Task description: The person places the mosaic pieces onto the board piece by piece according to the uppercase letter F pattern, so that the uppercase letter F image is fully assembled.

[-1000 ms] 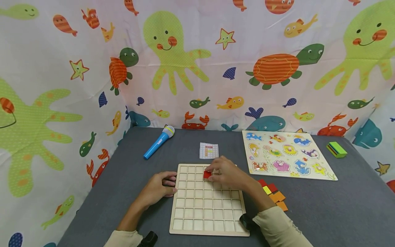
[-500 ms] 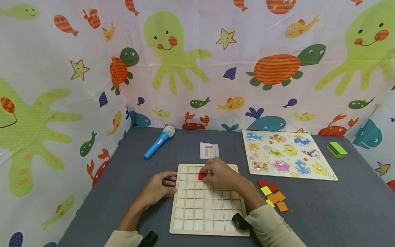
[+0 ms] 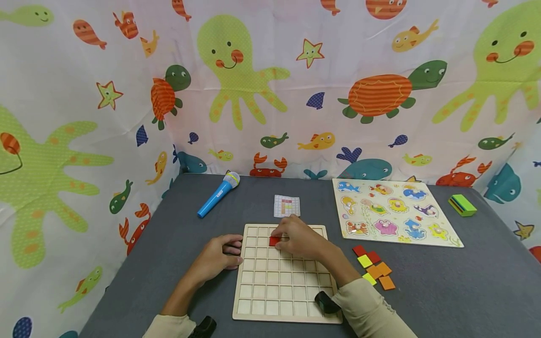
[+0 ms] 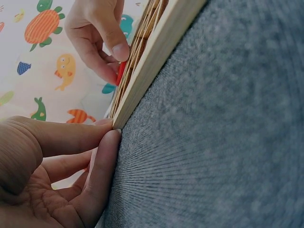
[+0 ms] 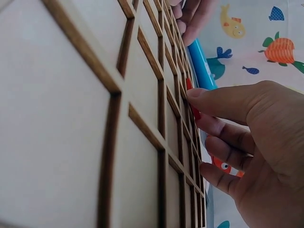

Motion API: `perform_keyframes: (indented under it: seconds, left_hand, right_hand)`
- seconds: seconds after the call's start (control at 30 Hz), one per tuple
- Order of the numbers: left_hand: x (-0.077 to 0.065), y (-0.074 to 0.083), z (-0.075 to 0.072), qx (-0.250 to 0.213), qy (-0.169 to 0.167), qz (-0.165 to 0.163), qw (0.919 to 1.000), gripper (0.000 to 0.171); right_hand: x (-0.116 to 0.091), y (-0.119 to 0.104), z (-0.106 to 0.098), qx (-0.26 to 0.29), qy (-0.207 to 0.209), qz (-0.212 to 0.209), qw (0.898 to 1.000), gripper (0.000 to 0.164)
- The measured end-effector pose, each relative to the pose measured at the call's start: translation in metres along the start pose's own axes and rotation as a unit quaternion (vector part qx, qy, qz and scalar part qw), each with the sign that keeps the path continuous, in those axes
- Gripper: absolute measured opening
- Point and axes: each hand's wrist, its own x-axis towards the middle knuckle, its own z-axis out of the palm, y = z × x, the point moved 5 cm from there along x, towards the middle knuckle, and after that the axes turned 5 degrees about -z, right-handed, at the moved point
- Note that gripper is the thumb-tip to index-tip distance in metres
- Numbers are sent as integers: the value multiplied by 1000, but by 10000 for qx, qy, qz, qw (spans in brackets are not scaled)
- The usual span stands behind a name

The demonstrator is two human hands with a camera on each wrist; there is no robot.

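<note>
A pale wooden grid board (image 3: 258, 293) with many square cells lies on the grey table. My left hand (image 3: 217, 256) pinches its left edge between thumb and finger, as the left wrist view shows near the frame's corner. Over the upper rows of the board, my right hand (image 3: 300, 238) pinches a small red square tile (image 3: 274, 241) between thumb and index finger. In the right wrist view the tile (image 5: 196, 112) stands tilted at the cells; whether it touches a cell floor cannot be told. The right hand hides some upper cells.
Loose red, yellow and orange tiles (image 3: 386, 283) lie right of the board. Behind it is a small printed grid card (image 3: 278, 212). A blue toy microphone (image 3: 215, 199) lies back left; a sea-animal puzzle board (image 3: 363, 190) and a layered green block (image 3: 462, 205) are back right.
My right hand has shifted left across the board with the red tile. Its forearm moved too, uncovering a second yellow tile at the right. My left hand stays at the board's edge.
</note>
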Motion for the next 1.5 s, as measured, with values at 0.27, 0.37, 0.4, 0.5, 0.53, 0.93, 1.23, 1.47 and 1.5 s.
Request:
perform_keyframes:
  seconds: [0.27,0.37,0.4,0.5,0.53,0.93,1.23,1.47,1.5]
  left_hand:
    - [0,1,0,-15,40,-12,10000,60]
    - [0,1,0,-25,30,-23,10000,60]
    - [0,1,0,-30,22,-26,10000,60]
    - [-1,1,-1,-20,9,-22,10000,60]
    - [-1,1,-1,-12,11,-16,10000,60]
    - [-1,-1,0,-80,7,-7,10000,61]
    - [0,0,0,-63,27,-13,10000,61]
    - [1,-1,0,-41,39,-6,10000,61]
    - [1,-1,0,-33,36,8,10000,61]
  right_hand:
    - [3,2,2,53,65,20,10000,19]
    - [3,3,2,114,30,55,9999,21]
    - [3,3,2,149,19,67,9999,22]
    - [1,3,1,285,-29,92,9995,25]
    - [1,3,1,306,-28,74,9995,26]
    - [-19,5,-11,714,69,281,9970,29]
    - [-41,10,-25,416,177,392,9982,30]
    - [-61,20,-34,273,202,471,9983,31]
    - [-63,21,-36,276,206,498,9982,31]
